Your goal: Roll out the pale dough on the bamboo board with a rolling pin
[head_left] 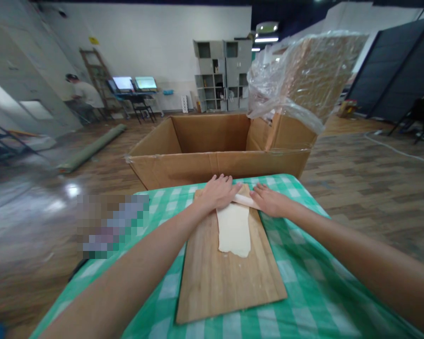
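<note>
Currently, my left hand (220, 192) and right hand (271, 201) lie flat, unclenched, across the pale cylindrical rolling pin (245, 200), where uneven pressure could tear the thin cream-coloured dough sheet (234, 230).

No text legible. Yellow sign (93, 41) high on back wall (144, 37): too small to read. Lit left monitor (123, 83) and right monitor (146, 83): contents blurred. White strip (184, 104) near grey lockers (211, 65): dark marks unreadable. Pixelated patch (115, 226) at left of tabletop (300, 263): unreadable.
</note>
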Tool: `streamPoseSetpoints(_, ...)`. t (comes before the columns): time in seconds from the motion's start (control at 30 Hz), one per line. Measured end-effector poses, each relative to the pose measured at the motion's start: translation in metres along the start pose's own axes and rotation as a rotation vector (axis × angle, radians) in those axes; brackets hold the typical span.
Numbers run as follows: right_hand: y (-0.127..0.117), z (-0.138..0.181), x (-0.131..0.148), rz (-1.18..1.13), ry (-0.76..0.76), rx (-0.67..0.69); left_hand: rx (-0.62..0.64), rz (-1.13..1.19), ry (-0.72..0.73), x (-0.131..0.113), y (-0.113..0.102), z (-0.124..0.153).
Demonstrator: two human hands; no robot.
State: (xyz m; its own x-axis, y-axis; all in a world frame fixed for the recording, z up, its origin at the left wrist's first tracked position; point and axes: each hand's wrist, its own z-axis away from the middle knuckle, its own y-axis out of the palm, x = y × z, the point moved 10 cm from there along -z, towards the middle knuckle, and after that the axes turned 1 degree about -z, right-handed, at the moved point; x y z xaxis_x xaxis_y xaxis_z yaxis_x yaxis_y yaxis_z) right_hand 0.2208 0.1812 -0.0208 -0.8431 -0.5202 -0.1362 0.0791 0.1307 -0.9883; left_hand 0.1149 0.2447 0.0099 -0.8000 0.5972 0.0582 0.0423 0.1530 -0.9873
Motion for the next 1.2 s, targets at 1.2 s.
streamPoseSetpoints(1.2,-0.032,-0.007,0.006,-0.023,0.041,-0.168,-0.074,-0.027,-0.154,0.012,-0.008,0.045)
